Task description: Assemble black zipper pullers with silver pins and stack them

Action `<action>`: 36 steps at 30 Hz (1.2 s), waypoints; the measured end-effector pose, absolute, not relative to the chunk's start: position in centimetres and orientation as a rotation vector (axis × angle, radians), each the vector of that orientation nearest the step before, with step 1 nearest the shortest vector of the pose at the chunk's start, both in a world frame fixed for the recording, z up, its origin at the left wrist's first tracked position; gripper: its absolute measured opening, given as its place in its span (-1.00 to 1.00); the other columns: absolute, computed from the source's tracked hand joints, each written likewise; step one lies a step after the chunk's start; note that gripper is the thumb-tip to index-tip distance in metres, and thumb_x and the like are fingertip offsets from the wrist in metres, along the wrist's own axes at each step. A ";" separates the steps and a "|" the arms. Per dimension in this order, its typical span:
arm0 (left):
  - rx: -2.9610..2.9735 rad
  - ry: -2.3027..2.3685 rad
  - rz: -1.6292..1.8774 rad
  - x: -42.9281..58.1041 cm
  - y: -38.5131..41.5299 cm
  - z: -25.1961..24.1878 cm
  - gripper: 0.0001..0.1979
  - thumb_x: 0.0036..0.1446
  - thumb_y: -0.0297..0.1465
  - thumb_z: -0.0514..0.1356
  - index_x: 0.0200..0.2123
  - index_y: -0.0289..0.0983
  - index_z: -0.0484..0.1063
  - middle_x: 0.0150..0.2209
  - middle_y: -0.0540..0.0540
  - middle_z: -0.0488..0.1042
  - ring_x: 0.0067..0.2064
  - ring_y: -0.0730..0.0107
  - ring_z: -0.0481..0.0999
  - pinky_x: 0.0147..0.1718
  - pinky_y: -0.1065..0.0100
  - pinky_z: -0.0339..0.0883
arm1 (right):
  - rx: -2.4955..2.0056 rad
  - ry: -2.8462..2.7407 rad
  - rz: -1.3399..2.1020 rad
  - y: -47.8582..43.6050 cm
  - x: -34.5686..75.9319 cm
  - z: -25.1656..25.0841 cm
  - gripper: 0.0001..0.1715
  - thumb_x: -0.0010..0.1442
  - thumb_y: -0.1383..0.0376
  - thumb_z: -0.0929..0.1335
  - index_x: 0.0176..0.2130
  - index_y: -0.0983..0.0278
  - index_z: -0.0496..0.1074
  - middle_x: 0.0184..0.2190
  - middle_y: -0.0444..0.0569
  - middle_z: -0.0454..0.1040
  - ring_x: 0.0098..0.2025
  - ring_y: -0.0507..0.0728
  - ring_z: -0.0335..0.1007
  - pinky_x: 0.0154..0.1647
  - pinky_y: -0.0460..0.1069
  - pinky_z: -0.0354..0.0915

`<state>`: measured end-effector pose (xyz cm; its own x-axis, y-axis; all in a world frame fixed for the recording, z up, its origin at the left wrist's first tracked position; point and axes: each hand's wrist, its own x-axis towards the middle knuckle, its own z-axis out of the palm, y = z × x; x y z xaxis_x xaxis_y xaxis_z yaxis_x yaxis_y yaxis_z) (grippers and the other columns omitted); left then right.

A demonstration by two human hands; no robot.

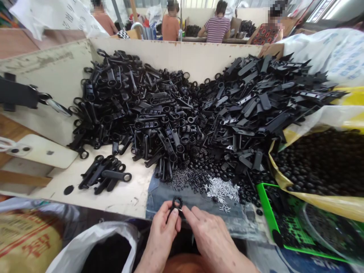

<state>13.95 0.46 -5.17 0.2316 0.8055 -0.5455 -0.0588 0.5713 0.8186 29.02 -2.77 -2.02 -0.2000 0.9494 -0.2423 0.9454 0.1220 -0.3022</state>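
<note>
Worktop (pixel 129 201) heaped with black ring-ended plastic parts (pixel 153 125). On my feed, left hand (pixel 160 229) pinches one black ring-ended piece (pixel 173 205) at the near edge; right hand (pixel 210 231) has fingers against it, can't tell if gripping. Silver pins (pixel 223 190) just beyond, green tray (pixel 265 203) right.

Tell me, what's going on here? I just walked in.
A person is handling a small black plastic-looking part with a ring-shaped end, close in front of them: the left hand holds it, and the right hand has its fingers against it. Beyond the hands lies a pile of thin silvery pins, with a big heap of black ring-ended parts farther back. A smaller group of similar parts lies to the left. Whether the right hand grips anything is hard to see.
</note>
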 end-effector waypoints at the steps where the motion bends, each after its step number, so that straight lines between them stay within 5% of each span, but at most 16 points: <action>1: 0.755 1.214 0.689 14.0 0.4 -5.4 -0.48 0.11 0.05 0.35 -0.09 -0.24 0.45 -0.44 0.09 0.36 -0.43 0.54 0.28 -0.43 0.53 0.22 | -1.999 -2.349 0.622 -2.6 29.0 -2.0 -0.36 0.15 0.65 0.30 0.16 0.28 0.43 -0.24 -0.01 0.60 -0.26 0.18 0.64 -0.40 -0.04 0.31; 13: 0.757 1.268 0.606 13.8 0.1 -5.5 -0.40 0.03 0.15 0.33 -0.11 -0.22 0.46 -0.58 0.14 0.27 -0.59 0.60 0.04 -0.63 0.54 -0.12 | -1.826 -2.323 0.963 -1.9 30.4 -1.4 -0.44 0.21 0.61 0.23 0.10 0.23 0.43 -0.19 -0.03 0.60 -0.25 0.13 0.59 -0.27 -0.04 0.33; 21: 0.799 1.291 0.596 13.9 0.0 -4.9 -0.43 0.10 0.12 0.30 -0.08 -0.24 0.45 -0.57 0.12 0.27 -0.54 0.52 0.18 -0.57 0.52 0.06 | -1.810 -2.402 0.634 -3.8 29.8 -3.6 -0.38 0.17 0.56 0.31 0.20 0.29 0.32 -0.26 -0.01 0.57 -0.33 0.15 0.56 -0.48 -0.04 0.29; 26: 1.033 1.344 0.613 13.8 0.8 -5.0 -0.62 0.16 -0.02 0.30 -0.19 -0.21 0.50 -0.39 -0.04 0.54 -0.34 0.29 0.51 -0.28 0.38 0.40 | -1.864 -2.326 0.394 -3.5 27.9 -2.8 -0.60 0.27 0.52 0.32 0.09 0.38 0.41 -0.34 0.12 0.56 -0.44 0.18 0.51 -0.61 -0.03 0.25; 31: 1.159 1.279 0.567 13.8 1.0 -4.7 -0.69 0.12 -0.07 0.31 -0.24 -0.17 0.49 -0.35 -0.08 0.64 -0.28 0.13 0.61 -0.27 0.34 0.41 | -1.844 -2.448 0.450 -1.1 26.6 -1.0 -0.88 0.26 0.46 0.36 -0.28 0.33 0.53 -0.50 0.10 0.54 -0.50 0.19 0.47 -0.61 -0.01 0.28; 36: 1.443 1.426 0.621 12.9 1.9 -4.1 -0.84 0.06 -0.21 0.32 -0.28 -0.07 0.51 -0.44 -0.03 0.60 -0.43 0.13 0.59 -0.41 0.35 0.30 | -1.889 -2.409 0.399 -3.3 27.5 -0.1 -0.83 0.22 0.48 0.35 -0.24 0.31 0.55 -0.50 0.11 0.57 -0.55 0.19 0.46 -0.63 -0.01 0.25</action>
<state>12.92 1.89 -4.15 0.1815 0.9458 -0.2693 0.4467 0.1647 0.8794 27.53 -3.27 -0.13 -0.2504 0.9613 -0.1151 0.9471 0.2185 -0.2351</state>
